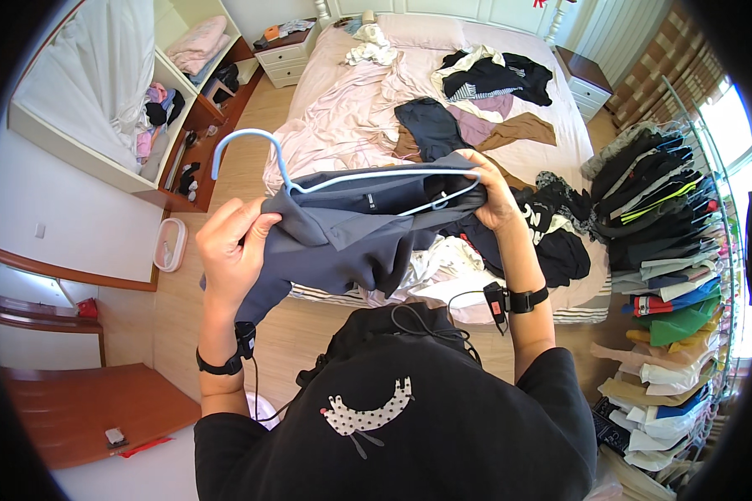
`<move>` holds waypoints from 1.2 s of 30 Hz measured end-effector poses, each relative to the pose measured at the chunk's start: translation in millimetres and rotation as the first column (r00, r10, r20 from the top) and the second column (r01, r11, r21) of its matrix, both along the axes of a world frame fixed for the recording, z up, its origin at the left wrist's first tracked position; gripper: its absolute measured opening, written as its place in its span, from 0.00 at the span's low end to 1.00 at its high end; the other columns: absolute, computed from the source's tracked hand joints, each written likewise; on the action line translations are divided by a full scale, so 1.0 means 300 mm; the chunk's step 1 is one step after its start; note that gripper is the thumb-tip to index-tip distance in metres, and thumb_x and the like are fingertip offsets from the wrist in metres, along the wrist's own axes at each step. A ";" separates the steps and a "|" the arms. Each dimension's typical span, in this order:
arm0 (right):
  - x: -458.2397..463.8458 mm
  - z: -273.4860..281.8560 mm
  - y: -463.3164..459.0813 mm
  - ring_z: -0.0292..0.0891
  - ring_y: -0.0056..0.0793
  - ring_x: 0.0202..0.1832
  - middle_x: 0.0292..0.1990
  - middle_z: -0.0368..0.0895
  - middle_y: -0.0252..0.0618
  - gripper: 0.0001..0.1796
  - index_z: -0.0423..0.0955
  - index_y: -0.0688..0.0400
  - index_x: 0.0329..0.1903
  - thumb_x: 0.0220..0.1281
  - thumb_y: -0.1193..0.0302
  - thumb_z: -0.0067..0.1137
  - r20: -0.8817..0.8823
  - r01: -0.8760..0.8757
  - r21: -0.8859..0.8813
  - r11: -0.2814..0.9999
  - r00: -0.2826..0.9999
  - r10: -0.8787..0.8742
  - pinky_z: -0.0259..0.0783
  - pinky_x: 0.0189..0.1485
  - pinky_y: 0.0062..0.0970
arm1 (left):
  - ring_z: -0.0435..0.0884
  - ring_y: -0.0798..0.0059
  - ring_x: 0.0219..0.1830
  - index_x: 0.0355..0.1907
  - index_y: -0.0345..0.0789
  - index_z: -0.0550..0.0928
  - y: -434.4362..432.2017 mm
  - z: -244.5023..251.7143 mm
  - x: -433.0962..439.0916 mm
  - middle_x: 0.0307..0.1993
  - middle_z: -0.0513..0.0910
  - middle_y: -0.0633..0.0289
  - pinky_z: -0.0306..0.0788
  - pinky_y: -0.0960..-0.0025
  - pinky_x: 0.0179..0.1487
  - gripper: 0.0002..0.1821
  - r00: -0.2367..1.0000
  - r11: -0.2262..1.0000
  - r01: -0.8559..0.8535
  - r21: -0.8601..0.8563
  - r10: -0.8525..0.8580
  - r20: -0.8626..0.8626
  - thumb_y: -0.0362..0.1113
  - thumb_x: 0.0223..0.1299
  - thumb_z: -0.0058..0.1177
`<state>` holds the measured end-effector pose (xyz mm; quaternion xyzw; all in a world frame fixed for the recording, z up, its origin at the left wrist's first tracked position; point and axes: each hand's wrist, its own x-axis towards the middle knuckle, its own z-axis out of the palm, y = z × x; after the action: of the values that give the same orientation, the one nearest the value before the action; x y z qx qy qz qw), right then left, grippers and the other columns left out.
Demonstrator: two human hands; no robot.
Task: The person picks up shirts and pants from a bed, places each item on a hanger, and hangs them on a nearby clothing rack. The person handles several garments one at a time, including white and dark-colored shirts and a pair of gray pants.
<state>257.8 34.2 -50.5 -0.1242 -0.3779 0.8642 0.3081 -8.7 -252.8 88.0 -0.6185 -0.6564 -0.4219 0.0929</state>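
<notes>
Both hands hold up a dark grey-blue collared garment (338,263) in front of my body. My left hand (235,244) pinches its collar edge at the left between thumb and fingers. At the other end, my right hand (495,194) grips the fabric together with the end of a light blue hanger (376,177). Part of the hanger lies inside the neck opening, and its hook (247,141) sticks out past the collar, pointing up and left. The hanger's lower bar is partly hidden by the cloth.
Beyond the garment stands a bed (564,169) strewn with clothes, among them a black garment (501,78) and brown trousers (520,133). A full clothes rack (664,250) lines the right. At left are an open wardrobe (182,106) and a pink-rimmed bin (170,244).
</notes>
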 end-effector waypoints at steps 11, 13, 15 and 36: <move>0.016 0.176 -0.179 0.80 0.20 0.44 0.40 0.87 0.36 0.12 0.84 0.63 0.47 0.61 0.78 0.59 0.229 0.103 0.892 0.440 0.736 -0.636 0.73 0.51 0.21 | 0.74 0.68 0.21 0.46 0.33 0.87 0.018 -0.063 0.010 0.25 0.75 0.60 0.69 0.68 0.26 0.13 0.934 0.975 -0.200 0.101 0.221 -0.280 0.27 0.56 0.70; 0.010 0.200 -0.243 0.85 0.34 0.41 0.37 0.86 0.46 0.13 0.84 0.63 0.46 0.57 0.77 0.64 0.257 0.084 0.877 0.472 0.749 -0.610 0.76 0.49 0.28 | 0.74 0.68 0.21 0.45 0.34 0.88 0.011 -0.060 0.006 0.25 0.75 0.61 0.69 0.67 0.26 0.13 0.907 0.961 -0.249 0.121 0.275 -0.318 0.28 0.56 0.70; 0.032 0.227 -0.288 0.81 0.23 0.42 0.38 0.86 0.40 0.13 0.82 0.64 0.48 0.63 0.73 0.66 0.431 -0.041 0.751 0.659 0.786 -0.443 0.75 0.48 0.27 | 0.74 0.68 0.21 0.45 0.35 0.88 0.003 -0.057 0.007 0.25 0.76 0.61 0.68 0.67 0.26 0.13 0.890 0.952 -0.277 0.131 0.306 -0.337 0.28 0.56 0.71; -0.095 0.330 -0.280 0.80 0.47 0.47 0.44 0.83 0.43 0.18 0.77 0.59 0.54 0.61 0.75 0.67 -0.172 -0.056 0.943 -0.329 0.765 -0.621 0.67 0.66 0.49 | 0.80 0.75 0.27 0.42 0.27 0.88 -0.169 -0.065 -0.002 0.28 0.83 0.59 0.72 0.75 0.32 0.09 0.974 0.938 -0.175 0.298 0.210 -0.088 0.23 0.58 0.69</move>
<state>229.1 -50.0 48.4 -0.1182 -0.9041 0.0630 0.4058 -9.1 -303.4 68.4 -0.5550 -0.6385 -0.4646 0.2618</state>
